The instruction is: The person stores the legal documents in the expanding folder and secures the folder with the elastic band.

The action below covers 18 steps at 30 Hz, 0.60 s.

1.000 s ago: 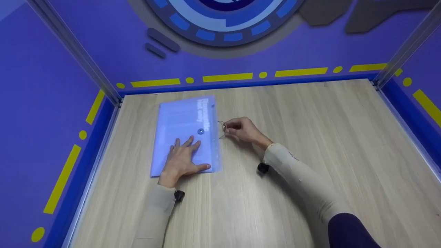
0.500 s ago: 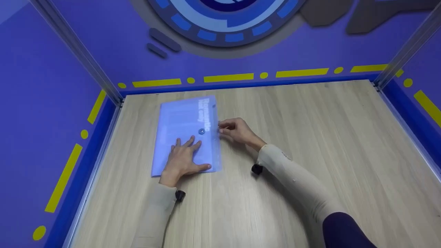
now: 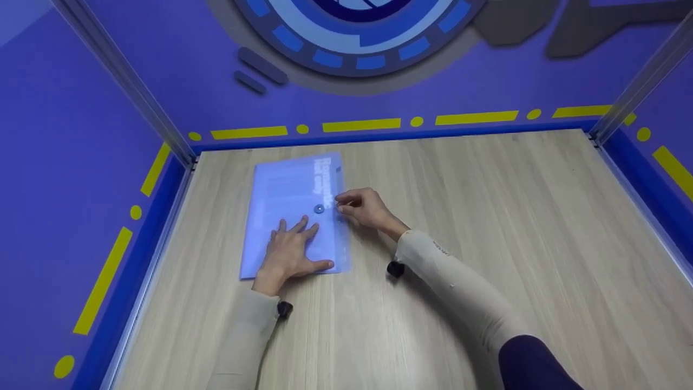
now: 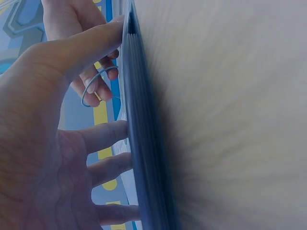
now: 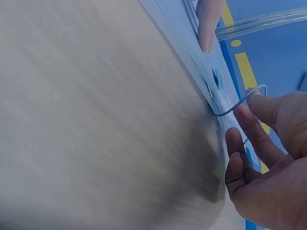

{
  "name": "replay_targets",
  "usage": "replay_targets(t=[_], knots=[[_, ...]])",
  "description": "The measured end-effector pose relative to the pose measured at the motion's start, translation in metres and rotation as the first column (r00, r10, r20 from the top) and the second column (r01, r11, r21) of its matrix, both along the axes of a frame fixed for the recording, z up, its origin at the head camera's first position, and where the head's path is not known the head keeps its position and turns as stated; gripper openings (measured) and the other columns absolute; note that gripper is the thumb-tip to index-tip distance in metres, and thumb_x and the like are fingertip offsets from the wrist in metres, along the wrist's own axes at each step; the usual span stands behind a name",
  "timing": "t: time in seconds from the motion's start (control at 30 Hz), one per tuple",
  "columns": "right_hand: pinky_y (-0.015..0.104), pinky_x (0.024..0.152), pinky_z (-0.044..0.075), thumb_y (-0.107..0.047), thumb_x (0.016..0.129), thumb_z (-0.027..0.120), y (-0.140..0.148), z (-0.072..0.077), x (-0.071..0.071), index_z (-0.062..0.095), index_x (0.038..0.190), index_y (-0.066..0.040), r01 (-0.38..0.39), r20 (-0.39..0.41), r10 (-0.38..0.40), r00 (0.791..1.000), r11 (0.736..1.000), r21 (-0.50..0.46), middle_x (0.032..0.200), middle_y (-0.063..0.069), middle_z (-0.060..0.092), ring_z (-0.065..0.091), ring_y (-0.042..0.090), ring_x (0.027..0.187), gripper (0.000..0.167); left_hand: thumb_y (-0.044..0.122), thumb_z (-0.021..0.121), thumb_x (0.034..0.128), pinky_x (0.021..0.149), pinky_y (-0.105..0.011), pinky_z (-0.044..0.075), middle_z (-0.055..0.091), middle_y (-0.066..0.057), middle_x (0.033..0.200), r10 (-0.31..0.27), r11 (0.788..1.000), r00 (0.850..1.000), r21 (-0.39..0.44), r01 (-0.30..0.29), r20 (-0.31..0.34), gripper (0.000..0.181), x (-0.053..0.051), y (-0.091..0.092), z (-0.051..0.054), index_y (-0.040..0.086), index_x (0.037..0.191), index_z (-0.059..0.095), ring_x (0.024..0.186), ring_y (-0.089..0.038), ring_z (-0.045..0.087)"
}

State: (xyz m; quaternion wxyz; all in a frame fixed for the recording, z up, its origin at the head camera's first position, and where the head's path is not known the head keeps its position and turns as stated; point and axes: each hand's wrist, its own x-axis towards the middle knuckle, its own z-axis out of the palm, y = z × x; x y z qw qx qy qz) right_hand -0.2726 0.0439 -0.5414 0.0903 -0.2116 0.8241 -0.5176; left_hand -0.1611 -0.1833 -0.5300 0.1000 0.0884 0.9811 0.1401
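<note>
A translucent blue document folder (image 3: pixel 287 184) with white lettering lies flat on the table, a round button (image 3: pixel 319 209) near its right edge. My left hand (image 3: pixel 289 254) presses on the folder's lower part with fingers spread; the left wrist view shows its layered edge (image 4: pixel 144 143) beside the thumb. My right hand (image 3: pixel 368 208) is at the folder's right edge, close to the button. In the right wrist view its thumb and a finger pinch a thin elastic cord loop (image 5: pixel 235 108) that comes off the folder's edge.
The wood-grain table (image 3: pixel 487 244) extends to the right and in front of the folder. Blue walls with yellow markings (image 3: pixel 361 125) enclose it at the back and sides. Metal posts (image 3: pixel 127 81) stand in the corners.
My right hand has moved left with the cord, from beside the folder to over its right edge near the button. The left hand has stayed on the folder.
</note>
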Motion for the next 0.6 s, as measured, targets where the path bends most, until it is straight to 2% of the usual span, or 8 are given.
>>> replay_targets(t=[0.3, 0.47, 0.6], knots=[[0.038, 0.098, 0.06, -0.003, 0.098, 0.076, -0.012, 0.0, 0.0, 0.076, 0.128, 0.001, -0.001, 0.013, 0.001, 1.0, 1.0, -0.003, 0.113, 0.014, 0.081, 0.074, 0.028, 0.109, 0.031, 0.079, 0.078, 0.0773, 0.123, -0.077, 0.024, 0.033, -0.015, 0.174, -0.013, 1.0, 1.0, -0.006, 0.013, -0.021, 0.108, 0.001, -0.001, 0.0, 0.021, 0.163, 0.047, 0.154, -0.066, 0.019], [0.036, 0.094, 0.061, -0.005, 0.098, 0.077, -0.021, 0.0, -0.002, 0.076, 0.128, 0.001, -0.007, -0.016, 0.008, 1.0, 0.998, 0.061, 0.11, 0.013, 0.081, 0.074, 0.025, 0.103, 0.03, 0.08, 0.078, 0.0759, 0.12, -0.078, 0.028, 0.036, -0.014, 0.172, -0.023, 1.0, 0.999, -0.015, 0.023, -0.049, 0.107, 0.001, -0.001, -0.001, 0.021, 0.161, 0.051, 0.152, -0.067, 0.024], [0.036, 0.094, 0.061, -0.005, 0.098, 0.076, -0.027, 0.0, -0.003, 0.076, 0.127, 0.001, -0.018, -0.047, 0.024, 0.999, 0.99, 0.14, 0.11, 0.012, 0.081, 0.074, 0.023, 0.102, 0.03, 0.08, 0.079, 0.076, 0.121, -0.078, 0.028, 0.035, -0.014, 0.173, -0.021, 1.0, 0.999, -0.02, 0.021, -0.04, 0.108, -0.001, 0.001, 0.001, 0.021, 0.161, 0.05, 0.153, -0.067, 0.023]])
